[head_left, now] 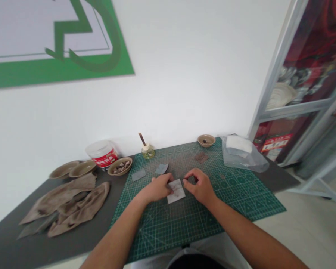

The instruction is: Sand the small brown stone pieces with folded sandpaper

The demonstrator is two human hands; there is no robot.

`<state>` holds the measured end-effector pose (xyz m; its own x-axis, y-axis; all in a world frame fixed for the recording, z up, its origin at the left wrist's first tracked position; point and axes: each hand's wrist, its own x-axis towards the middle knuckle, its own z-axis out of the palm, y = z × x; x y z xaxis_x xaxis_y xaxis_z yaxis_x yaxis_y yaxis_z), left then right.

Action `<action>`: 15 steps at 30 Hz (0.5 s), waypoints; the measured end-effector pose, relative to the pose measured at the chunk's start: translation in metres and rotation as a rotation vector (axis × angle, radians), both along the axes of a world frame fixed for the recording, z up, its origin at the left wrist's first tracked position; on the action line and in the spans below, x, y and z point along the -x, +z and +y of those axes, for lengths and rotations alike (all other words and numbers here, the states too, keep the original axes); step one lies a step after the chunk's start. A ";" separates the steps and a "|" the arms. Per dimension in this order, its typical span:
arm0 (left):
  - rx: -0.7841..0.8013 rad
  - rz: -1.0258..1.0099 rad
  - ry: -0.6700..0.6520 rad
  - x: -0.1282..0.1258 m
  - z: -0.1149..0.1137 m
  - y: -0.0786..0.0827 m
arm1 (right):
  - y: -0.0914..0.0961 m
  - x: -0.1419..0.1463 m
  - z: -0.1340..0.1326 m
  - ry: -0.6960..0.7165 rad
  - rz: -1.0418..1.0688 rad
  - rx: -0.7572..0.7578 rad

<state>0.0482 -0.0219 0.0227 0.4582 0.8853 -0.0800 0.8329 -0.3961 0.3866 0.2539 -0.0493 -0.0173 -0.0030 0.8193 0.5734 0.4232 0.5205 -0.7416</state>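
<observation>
A small white square (178, 194), of paper or cloth with greyish-brown smudges, lies on the green cutting mat (182, 229). My left hand (157, 187) grips its left edge, the fingers bent over it. Just beyond the right edge of the square, my right hand (201, 187) is closed in a pinch, thumb against forefinger. Whatever sits between those fingertips is too small to make out. Two grey abrasive-looking pieces (139, 175) lie on the mat beyond my left hand. Farther back on the mat is a reddish-brown patch (201, 157).
At left lie brown cloths (78, 207), near two shallow dishes (62, 170) and a white-and-red tub (103, 154). A bowl of brownish lumps (120, 166) and a diffuser bottle (148, 151) stand along the wall. Back right are a small bowl (206, 141) and a plastic bag (242, 155).
</observation>
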 end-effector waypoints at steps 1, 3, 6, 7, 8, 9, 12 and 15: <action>0.007 -0.012 0.003 0.001 0.000 0.002 | 0.000 -0.001 0.000 -0.021 0.018 -0.003; 0.007 -0.040 0.005 0.003 0.000 0.008 | 0.001 -0.003 0.000 -0.066 0.051 -0.016; -0.021 -0.091 0.012 0.009 -0.002 0.018 | 0.003 -0.007 0.000 -0.123 0.096 -0.047; -0.037 -0.112 0.021 0.011 -0.003 0.021 | 0.003 -0.008 0.000 -0.139 0.111 -0.053; -0.054 -0.141 0.033 0.012 -0.003 0.023 | 0.004 -0.009 0.000 -0.155 0.124 -0.056; -0.063 -0.182 0.047 0.013 -0.004 0.024 | 0.004 -0.010 0.000 -0.169 0.134 -0.057; -0.011 -0.215 0.055 0.014 -0.006 0.018 | 0.005 -0.012 0.001 -0.188 0.147 -0.055; -0.022 -0.198 0.065 0.014 -0.007 0.007 | 0.005 -0.012 0.001 -0.186 0.154 -0.050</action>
